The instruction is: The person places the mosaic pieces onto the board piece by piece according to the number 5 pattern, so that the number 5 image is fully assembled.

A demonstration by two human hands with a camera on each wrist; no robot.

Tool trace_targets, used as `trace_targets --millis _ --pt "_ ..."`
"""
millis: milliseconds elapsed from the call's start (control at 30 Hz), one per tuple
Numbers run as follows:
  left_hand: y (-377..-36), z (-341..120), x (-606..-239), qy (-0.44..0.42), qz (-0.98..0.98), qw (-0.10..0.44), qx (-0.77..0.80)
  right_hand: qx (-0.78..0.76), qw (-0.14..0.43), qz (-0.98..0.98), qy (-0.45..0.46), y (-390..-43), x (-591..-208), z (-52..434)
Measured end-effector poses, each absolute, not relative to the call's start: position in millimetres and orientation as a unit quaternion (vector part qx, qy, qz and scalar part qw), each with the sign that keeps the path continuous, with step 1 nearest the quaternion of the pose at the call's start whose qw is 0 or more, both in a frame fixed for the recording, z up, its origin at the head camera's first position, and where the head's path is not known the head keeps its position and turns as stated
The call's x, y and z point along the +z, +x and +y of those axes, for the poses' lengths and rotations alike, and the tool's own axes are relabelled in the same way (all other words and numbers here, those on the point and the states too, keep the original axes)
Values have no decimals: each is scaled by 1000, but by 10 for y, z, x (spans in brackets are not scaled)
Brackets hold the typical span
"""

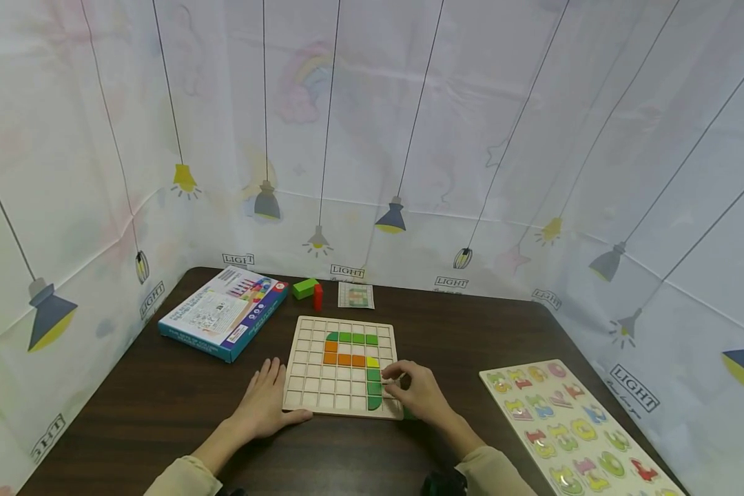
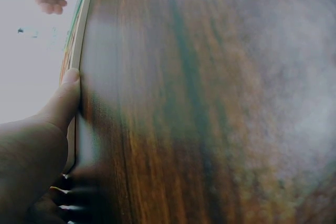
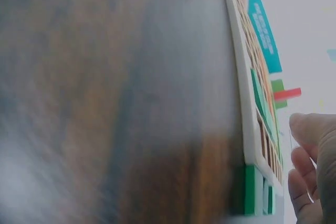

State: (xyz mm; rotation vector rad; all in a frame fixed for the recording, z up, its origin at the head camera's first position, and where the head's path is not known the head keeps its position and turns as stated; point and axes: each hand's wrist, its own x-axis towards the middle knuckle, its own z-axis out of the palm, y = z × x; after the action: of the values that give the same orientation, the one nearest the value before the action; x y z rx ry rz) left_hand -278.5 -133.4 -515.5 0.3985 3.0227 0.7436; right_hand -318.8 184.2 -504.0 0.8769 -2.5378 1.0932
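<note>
A pale wooden grid board (image 1: pixel 310 386) lies on the dark table, with green tiles (image 1: pixel 374 388), orange tiles (image 1: pixel 344 359) and a yellow tile (image 1: pixel 373 362) set in its squares. My left hand (image 1: pixel 259 403) rests beside its left edge, fingers extended and thumb against the near edge. In the left wrist view the thumb (image 2: pixel 65 95) touches the board's side. Over the board's right edge hovers my right hand (image 1: pixel 420 394), fingers loosely bent, thumb and forefinger apart, nothing showing between them. Green blocks (image 3: pixel 253 190) sit beside the board, mostly hidden under this hand in the head view.
A flat puzzle box (image 1: pixel 223 310) lies at the back left. Next to it are a green block (image 1: pixel 305 288), an upright red block (image 1: pixel 318 297) and a pattern card (image 1: pixel 356 295). A number puzzle board (image 1: pixel 570 427) lies at the right. Printed cloth (image 1: pixel 372 151) hangs behind the table.
</note>
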Motion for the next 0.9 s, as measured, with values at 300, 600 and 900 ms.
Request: trace_targets --millis 300,600,900 --pt "-2786 -1337 -5145 128 964 -1 234 388 162 -880 222 -3338 -5062 2068" --pt "-2788 -1333 -5128 127 964 -5 234 387 166 -885 197 -3420 -5113 2189" --pt "-2782 -1327 -5136 126 964 5 234 389 139 -894 172 -3440 -5183 2194"
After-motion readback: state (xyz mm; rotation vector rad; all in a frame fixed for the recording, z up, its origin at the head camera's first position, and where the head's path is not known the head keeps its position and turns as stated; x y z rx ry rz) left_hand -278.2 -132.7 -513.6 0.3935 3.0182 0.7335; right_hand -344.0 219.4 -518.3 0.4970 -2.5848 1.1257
